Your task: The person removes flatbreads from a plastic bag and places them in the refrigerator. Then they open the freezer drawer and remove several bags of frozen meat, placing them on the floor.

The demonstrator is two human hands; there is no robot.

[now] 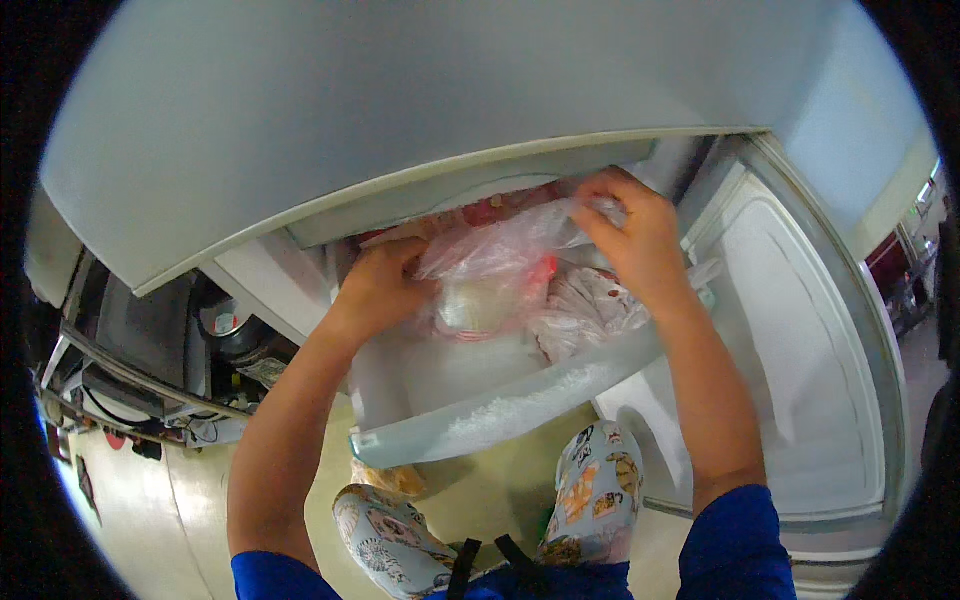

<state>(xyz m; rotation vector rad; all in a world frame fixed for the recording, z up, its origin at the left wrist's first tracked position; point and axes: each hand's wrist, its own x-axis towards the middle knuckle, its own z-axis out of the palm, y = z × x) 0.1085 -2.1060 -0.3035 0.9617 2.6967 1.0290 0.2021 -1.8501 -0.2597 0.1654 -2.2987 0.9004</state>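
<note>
A pulled-out freezer drawer [480, 416] with a frosted front lies before me, holding several plastic bags. My left hand [386, 289] is at the drawer's left side, its fingers on the edge of a thin clear plastic bag [499, 244]. With thumb and fingers, my right hand [626, 232] pinches the same bag at its upper right. Under the film a pale round item [472, 306] shows, its kind unclear, with a red piece beside it. A crumpled whitish bag [581, 307] lies to the right. Reddish packed food [487, 210] sits at the back, partly hidden.
The refrigerator's open lower door [802, 337] stands at the right, and its closed upper door [420, 90] overhangs the drawer. A metal rack [142, 375] with dark cookware is on the left. A yellowish bag [390, 478] lies on the floor below the drawer, near my knees.
</note>
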